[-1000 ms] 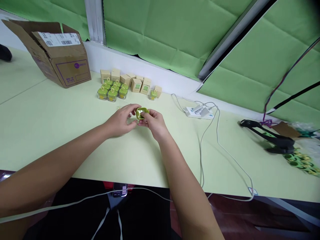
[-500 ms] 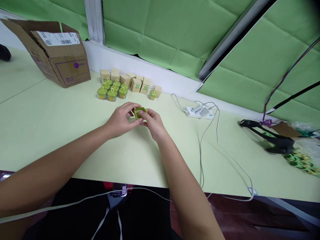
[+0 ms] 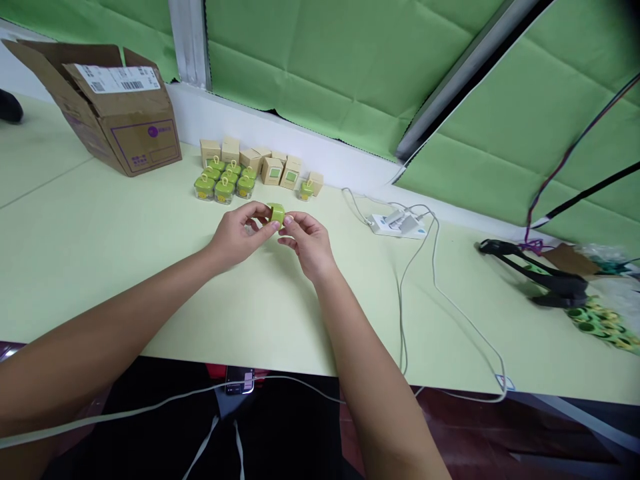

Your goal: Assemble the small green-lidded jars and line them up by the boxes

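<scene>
Small rounded-square glossy green plastic piece [image 3: 276,214] held just in front of the landmark, a cluster of small square jars with green tops and loop handles [image 3: 225,190]. Grip closed from both sides: left hand [image 3: 239,235] pinching one side between thumb and fingers, right hand [image 3: 309,243] pressing fingertips to the opposite side.

Main risk: smooth plastic slipping from the fingertips under uneven pressure, then dropping onto the pale green table [image 3: 100,253] and striking the light jars. Behind the cluster, matt kraft-paper cube boxes [image 3: 273,172], easily toppled by a stray knuckle. Right of the cluster, white power strip [image 3: 397,225] and thin grey cable [image 3: 434,280], a possible snag for a wide wrist movement.
</scene>
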The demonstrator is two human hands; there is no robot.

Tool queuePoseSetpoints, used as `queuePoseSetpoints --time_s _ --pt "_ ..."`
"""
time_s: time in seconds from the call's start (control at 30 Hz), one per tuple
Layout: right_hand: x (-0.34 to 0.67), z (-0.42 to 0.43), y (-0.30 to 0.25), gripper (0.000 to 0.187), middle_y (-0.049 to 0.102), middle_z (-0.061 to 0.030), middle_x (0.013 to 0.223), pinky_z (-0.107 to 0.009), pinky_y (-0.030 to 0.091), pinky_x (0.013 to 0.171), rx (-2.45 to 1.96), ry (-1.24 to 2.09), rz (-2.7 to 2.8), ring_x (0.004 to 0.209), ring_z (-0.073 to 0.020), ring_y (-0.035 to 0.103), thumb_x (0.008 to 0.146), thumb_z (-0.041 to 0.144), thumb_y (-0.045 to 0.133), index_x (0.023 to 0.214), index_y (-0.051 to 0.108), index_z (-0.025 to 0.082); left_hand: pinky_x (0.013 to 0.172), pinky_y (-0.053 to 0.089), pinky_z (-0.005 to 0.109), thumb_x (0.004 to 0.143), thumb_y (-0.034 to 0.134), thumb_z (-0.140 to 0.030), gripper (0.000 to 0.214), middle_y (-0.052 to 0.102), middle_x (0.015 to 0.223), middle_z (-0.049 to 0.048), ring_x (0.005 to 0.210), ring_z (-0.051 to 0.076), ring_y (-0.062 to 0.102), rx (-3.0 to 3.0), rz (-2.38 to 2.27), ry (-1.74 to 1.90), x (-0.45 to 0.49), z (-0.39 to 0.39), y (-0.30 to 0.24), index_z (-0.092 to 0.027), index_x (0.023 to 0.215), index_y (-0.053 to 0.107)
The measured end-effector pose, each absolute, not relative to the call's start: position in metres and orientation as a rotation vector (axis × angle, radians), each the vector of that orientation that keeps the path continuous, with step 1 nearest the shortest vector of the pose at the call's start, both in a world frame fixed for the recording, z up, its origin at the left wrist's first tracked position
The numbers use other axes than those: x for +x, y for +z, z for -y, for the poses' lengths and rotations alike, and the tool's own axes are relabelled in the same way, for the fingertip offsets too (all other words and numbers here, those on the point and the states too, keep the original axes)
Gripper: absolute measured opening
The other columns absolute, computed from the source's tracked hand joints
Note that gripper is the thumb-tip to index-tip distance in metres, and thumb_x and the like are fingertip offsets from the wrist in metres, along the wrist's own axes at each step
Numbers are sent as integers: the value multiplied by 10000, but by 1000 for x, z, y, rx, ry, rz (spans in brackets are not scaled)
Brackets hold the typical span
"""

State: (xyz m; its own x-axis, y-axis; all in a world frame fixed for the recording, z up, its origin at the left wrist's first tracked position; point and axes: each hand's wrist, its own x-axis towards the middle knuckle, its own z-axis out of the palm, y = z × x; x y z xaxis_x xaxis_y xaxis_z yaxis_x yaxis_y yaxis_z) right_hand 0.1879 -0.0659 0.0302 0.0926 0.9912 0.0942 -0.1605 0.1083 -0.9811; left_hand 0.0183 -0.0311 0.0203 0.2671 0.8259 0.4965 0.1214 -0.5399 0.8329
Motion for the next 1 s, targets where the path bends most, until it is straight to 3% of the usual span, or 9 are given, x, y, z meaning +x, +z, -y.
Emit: queuePoseSetpoints --time_s 0.23,0.43,0.7,0.87,1.0 --pt "188 62 24 384 675 -6 878 -283 592 755 -1154 851 1226 871 -147 644 837 589 722 897 644 218 830 547 331 913 679 -493 329 732 1110 65 985 201 681 1941 -872 1247 15 29 20 -218 1092 649" --pt "199 57 18 273 711 -48 983 -303 569 750 -1285 560 1222 909 -171 654 924 484 640 957 660 214 884 531 371 908 629 -363 254 685 1238 77 1099 236 624 2124 -1170 1329 5 16 20 -224 1120 645" --pt "201 56 14 260 742 -43 984 -304 557 768 -1343 523 1235 885 -174 662 923 471 632 960 681 219 1114 446 524 882 614 -380 393 658 1329 135 1297 347 542 2414 -1185 936 -2 -3 -2 -177 1216 644" --pt "200 56 13 238 743 -40 953 -305 546 756 -1371 517 1267 866 -176 660 929 447 608 937 678 221 1113 447 533 884 567 -312 386 666 1300 133 1263 347 558 2560 -1106 962 -4 -3 -4 -186 1227 690" --pt "199 56 12 244 743 -33 939 -301 533 756 -1368 525 1273 837 -171 656 917 464 626 925 681 227 1125 407 604 843 563 -248 418 551 1473 148 1397 393 446 2657 -1133 900 -6 0 -1 -217 1231 719"
